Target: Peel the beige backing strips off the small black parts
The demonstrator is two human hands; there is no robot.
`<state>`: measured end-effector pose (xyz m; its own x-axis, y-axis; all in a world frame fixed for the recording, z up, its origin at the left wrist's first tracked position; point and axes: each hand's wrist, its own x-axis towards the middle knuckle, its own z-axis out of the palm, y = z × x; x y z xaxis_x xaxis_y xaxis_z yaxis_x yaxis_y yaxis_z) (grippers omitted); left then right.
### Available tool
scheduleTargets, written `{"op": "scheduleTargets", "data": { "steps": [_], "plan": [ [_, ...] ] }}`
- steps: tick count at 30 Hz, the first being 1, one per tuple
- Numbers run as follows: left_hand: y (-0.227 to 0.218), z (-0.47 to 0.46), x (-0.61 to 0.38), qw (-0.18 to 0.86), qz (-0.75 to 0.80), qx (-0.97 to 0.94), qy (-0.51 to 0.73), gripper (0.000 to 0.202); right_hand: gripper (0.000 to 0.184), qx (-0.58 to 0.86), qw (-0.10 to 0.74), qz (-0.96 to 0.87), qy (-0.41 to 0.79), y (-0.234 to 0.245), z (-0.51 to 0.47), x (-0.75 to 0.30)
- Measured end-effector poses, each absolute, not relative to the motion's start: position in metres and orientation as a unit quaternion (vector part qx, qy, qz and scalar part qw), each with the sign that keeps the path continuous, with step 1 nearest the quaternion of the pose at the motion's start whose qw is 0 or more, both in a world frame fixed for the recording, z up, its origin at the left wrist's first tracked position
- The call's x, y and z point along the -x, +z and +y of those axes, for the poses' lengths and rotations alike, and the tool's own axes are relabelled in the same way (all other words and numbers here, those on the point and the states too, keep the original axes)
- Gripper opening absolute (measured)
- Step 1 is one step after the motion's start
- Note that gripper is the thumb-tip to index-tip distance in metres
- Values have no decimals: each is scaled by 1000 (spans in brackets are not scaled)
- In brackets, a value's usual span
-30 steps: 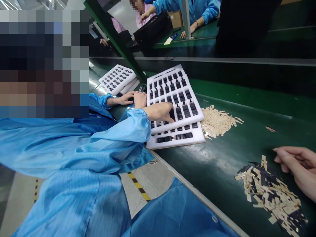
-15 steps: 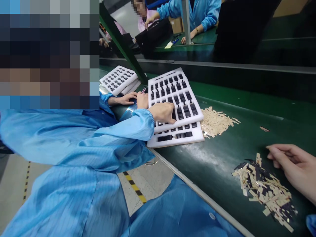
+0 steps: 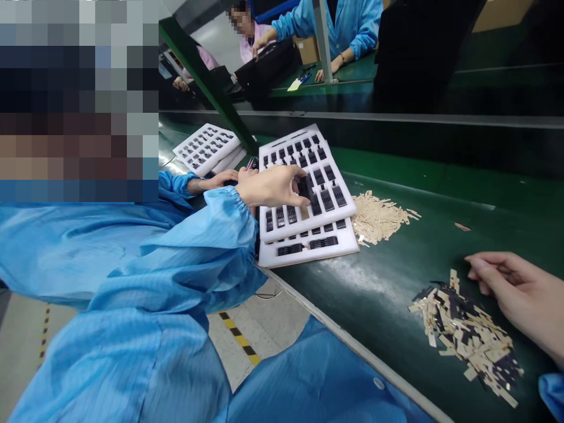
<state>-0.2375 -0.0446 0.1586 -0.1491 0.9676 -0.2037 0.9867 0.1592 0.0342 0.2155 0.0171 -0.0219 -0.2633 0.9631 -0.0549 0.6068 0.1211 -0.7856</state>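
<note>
In the head view, the right hand [image 3: 520,296] is resting near right on the dark green conveyor belt [image 3: 440,200], fingers loosely curled, gripping nothing visible, just beside the heap of tan and black paper strips [image 3: 467,335]. Far left, a co-worker's hand [image 3: 268,187] is touching the white foam tray of black parts [image 3: 326,170].

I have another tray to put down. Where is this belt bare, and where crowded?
Bare dark green belt lies between the stacked white foam trays and the heap of tan and black strips; also right of the pale tan strip heap, where one scrap lies. Crowded: a co-worker's hand on the trays, and the right hand beside the mixed heap.
</note>
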Motion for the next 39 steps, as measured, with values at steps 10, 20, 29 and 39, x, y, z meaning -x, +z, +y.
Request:
{"op": "scheduleTargets", "data": {
  "steps": [10, 20, 29, 39],
  "plan": [
    [97, 31, 74, 179, 542, -821, 29, 62, 34, 505, 411, -629, 425, 0, 4, -192],
    [58, 66, 8, 200, 420, -884, 40, 80, 30, 532, 562, -491, 401, -6, 17, -193],
    [49, 42, 28, 221, 486, -841, 90, 53, 29, 533, 562, -509, 376, -6, 20, -196],
    [26, 36, -19, 80, 558, -815, 133, 26, 25, 546, 532, -526, 376, -10, 28, -204]
  ]
}}
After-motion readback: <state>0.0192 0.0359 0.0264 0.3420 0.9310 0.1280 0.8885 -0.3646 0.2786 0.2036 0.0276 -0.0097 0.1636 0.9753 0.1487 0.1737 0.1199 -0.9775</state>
